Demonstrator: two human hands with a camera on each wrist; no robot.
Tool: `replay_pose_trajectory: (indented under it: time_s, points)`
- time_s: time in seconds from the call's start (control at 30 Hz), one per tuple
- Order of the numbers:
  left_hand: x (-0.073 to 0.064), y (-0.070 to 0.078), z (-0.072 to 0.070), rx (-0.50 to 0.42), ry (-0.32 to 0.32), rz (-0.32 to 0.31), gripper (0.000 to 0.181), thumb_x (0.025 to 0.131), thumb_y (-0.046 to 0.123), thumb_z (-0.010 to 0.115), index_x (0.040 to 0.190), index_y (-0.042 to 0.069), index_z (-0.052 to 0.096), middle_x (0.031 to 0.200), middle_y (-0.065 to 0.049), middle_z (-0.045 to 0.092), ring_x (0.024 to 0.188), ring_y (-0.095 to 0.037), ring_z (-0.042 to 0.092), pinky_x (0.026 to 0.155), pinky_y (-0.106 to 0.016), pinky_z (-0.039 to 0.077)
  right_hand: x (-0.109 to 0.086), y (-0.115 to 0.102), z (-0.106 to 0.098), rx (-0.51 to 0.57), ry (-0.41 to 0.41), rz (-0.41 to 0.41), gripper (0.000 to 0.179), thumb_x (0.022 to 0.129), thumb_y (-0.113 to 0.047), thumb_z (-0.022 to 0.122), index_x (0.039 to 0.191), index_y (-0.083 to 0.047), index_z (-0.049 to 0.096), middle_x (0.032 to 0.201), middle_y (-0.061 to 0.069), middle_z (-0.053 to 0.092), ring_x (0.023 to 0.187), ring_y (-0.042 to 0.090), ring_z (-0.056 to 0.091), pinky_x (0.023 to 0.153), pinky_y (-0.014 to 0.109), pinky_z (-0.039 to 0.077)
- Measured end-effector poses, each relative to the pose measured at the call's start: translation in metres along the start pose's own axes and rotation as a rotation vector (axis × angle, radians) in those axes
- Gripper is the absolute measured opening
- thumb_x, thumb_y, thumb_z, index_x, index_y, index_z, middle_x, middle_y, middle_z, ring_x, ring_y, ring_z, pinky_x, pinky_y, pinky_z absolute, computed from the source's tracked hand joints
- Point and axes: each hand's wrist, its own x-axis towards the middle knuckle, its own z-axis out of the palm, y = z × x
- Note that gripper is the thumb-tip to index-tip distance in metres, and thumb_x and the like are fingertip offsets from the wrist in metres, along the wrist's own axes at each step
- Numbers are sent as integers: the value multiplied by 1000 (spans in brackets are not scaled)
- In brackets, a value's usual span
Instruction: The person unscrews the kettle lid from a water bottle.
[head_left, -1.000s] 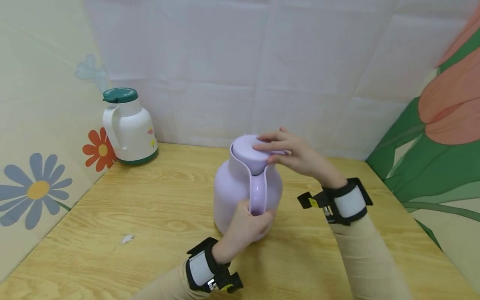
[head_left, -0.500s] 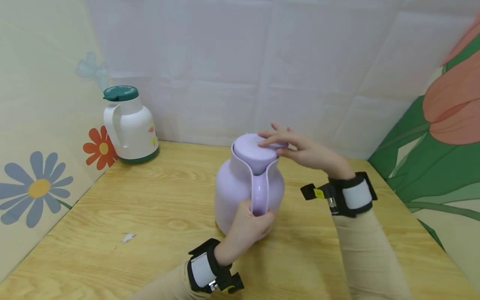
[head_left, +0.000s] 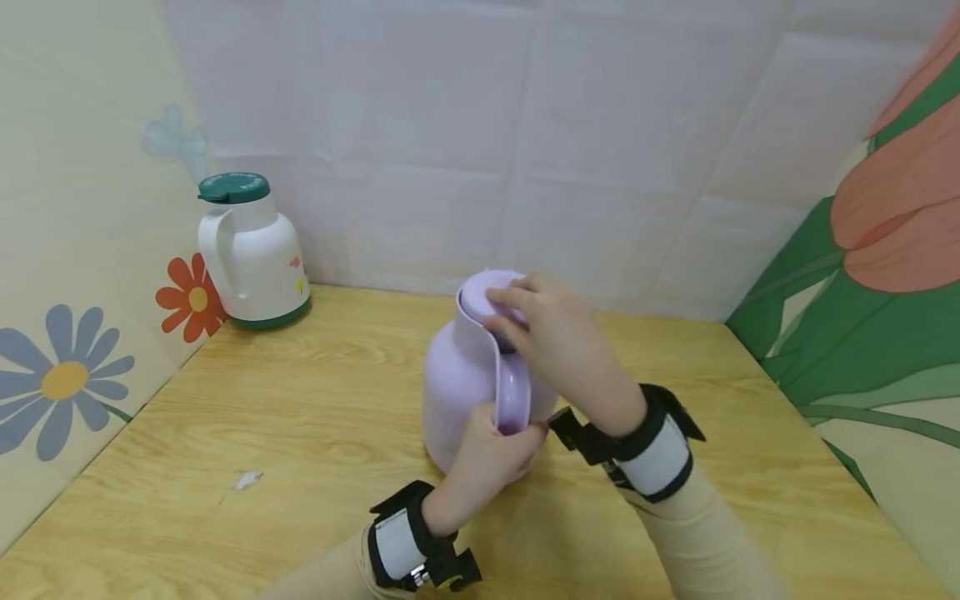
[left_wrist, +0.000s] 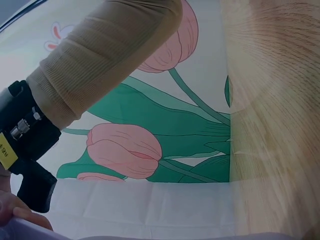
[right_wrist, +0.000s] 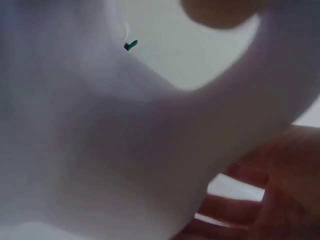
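A lilac thermos jug (head_left: 459, 387) stands upright on the wooden table. My left hand (head_left: 487, 454) grips the lower part of its handle (head_left: 513, 392). At the top, my right hand (head_left: 562, 342) holds the round lid (head_left: 480, 292), with fingertips over its top and near side. The lid sits in the jug's neck, its right part hidden by that hand. In the left wrist view, the right hand (left_wrist: 22, 212) shows at the lower left, above a lilac edge of the jug. A blurred lilac surface of the jug (right_wrist: 115, 165) fills most of the right wrist view.
A white thermos jug (head_left: 262, 262) with a green lid stands at the table's back left, near the flowered wall cloth. A small white scrap or worn patch (head_left: 247, 480) marks the wooden table (head_left: 337, 400). White cloth (head_left: 420, 150) hangs behind.
My right hand has moved from the lid's right side round to its near right, the wrist coming lower and leftward. The left hand keeps its grip on the handle; the jug stays put.
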Motion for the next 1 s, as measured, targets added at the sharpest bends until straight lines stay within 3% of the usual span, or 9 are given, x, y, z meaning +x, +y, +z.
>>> replay_pose_trajectory:
  time_s: [0.23, 0.33, 0.43, 0.53, 0.63, 0.7, 0.8, 0.93, 1.0]
  points:
    - [2, 1, -1, 6, -7, 36, 18, 82, 1, 57, 66, 5, 50, 50, 8, 45, 46, -4, 42, 46, -18, 36, 4, 33, -12, 228, -134, -89, 27, 90, -2, 72, 117, 4, 71, 121, 25, 68, 113, 42, 64, 93, 50, 55]
    - [2, 1, -2, 7, -12, 42, 17, 82, 0, 57, 67, 5, 50, 50, 7, 45, 46, -5, 42, 47, -18, 35, 6, 56, -10, 350, -158, -212, 23, 92, -4, 69, 113, 6, 69, 125, 28, 65, 119, 45, 60, 104, 48, 49]
    - [2, 2, -2, 0, -12, 34, 19, 83, 0, 57, 67, 5, 50, 51, 7, 45, 47, -5, 42, 47, -18, 36, 10, 82, -2, 506, -154, -351, 22, 94, -13, 63, 106, 6, 66, 131, 22, 64, 132, 32, 54, 114, 35, 40]
    - [2, 2, -2, -7, -10, 17, 20, 84, -1, 58, 67, 6, 50, 51, 7, 46, 47, -6, 42, 48, -18, 37, 12, 97, 4, 638, -178, -411, 29, 98, -24, 57, 103, 4, 63, 139, -2, 62, 138, 10, 47, 113, 21, 36]
    - [2, 2, -1, -17, -8, 7, 20, 84, -1, 59, 68, 6, 50, 52, 6, 47, 48, -7, 43, 49, -19, 38, 12, 104, 6, 768, -245, -374, 22, 99, -24, 56, 106, -5, 66, 140, -22, 55, 139, -1, 40, 111, 19, 37]
    - [2, 1, -1, -20, -6, 1, 20, 84, -1, 59, 68, 6, 50, 52, 7, 46, 48, -6, 43, 48, -18, 38, 12, 107, 6, 847, -292, -329, 16, 101, -20, 56, 109, -16, 68, 140, -24, 55, 140, -2, 39, 110, 19, 37]
    - [2, 1, 0, -24, -1, -10, 20, 84, 0, 60, 68, 7, 50, 52, 7, 46, 47, -6, 42, 48, -19, 37, 12, 110, 7, 925, -337, -275, 23, 101, -17, 56, 115, -31, 67, 141, -22, 55, 141, -1, 38, 110, 19, 38]
    - [3, 2, 0, -17, 2, -21, 19, 85, 1, 62, 70, 7, 51, 52, 6, 47, 48, -6, 43, 48, -19, 38, 10, 112, 7, 925, -332, -265, 27, 101, -18, 55, 119, -36, 67, 143, -21, 54, 144, 0, 34, 114, 19, 33]
    - [4, 4, 0, -11, 0, -23, 19, 85, 2, 64, 71, 6, 52, 52, 7, 48, 48, -5, 44, 49, -18, 38, 7, 109, 5, 857, -301, -245, 29, 101, -18, 55, 121, -35, 67, 146, -16, 54, 149, 11, 32, 117, 21, 30]
